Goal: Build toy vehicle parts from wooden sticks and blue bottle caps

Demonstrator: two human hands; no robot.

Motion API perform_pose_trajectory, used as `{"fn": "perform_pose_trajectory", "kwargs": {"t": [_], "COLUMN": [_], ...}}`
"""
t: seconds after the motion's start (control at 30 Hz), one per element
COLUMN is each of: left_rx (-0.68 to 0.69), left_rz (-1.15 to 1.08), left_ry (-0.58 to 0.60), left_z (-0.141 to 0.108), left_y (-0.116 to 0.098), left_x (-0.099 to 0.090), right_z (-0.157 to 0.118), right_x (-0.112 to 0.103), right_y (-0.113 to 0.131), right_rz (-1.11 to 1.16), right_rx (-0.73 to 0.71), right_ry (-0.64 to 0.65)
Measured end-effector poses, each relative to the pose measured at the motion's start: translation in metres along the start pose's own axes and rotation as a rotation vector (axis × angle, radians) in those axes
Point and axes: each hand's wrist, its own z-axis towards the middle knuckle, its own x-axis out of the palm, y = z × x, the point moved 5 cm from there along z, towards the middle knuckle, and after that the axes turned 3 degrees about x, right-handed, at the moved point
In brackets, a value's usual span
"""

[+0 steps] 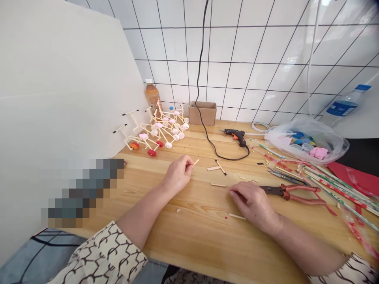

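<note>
Between the thumb and fingers of my left hand is a short wooden stick, its pale end poking out to the right. My right hand is low over the table with its fingers curled together; whatever they may hold is hidden. Just left of its fingertips lies another short stick. A third stick runs partly beneath that hand. Farther back, a dark-tipped stick touches a small flat wooden strip. Pliers with orange handles lie right beside my right hand.
Stick models with round wheels crowd the back left, before a tea bottle. A cardboard box and a corded glue gun sit at the back. Rightward are scissors, wrapped sticks and a plastic bag of caps.
</note>
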Motion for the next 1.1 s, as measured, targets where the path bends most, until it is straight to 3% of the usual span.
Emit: {"fn": "perform_pose_trajectory", "kwargs": {"t": [0.13, 0.37, 0.8, 1.1], "left_rx": [0.047, 0.125, 0.154, 0.158], "left_rz": [-0.073, 0.033, 0.218, 0.236], "left_ry": [0.003, 0.051, 0.138, 0.133], "left_z": [-0.002, -0.003, -0.003, 0.000], "left_y": [-0.002, -0.007, -0.011, -0.009], "left_x": [0.008, 0.021, 0.020, 0.019], "right_z": [0.000, 0.000, 0.002, -0.002], "right_x": [0.001, 0.001, -0.015, -0.003], "right_y": [0.001, 0.002, -0.009, -0.005], "right_rz": [0.009, 0.010, 0.003, 0.053], "right_rx": [0.000, -0.005, 0.018, 0.008], "right_ry": [0.004, 0.017, -0.073, -0.004]}}
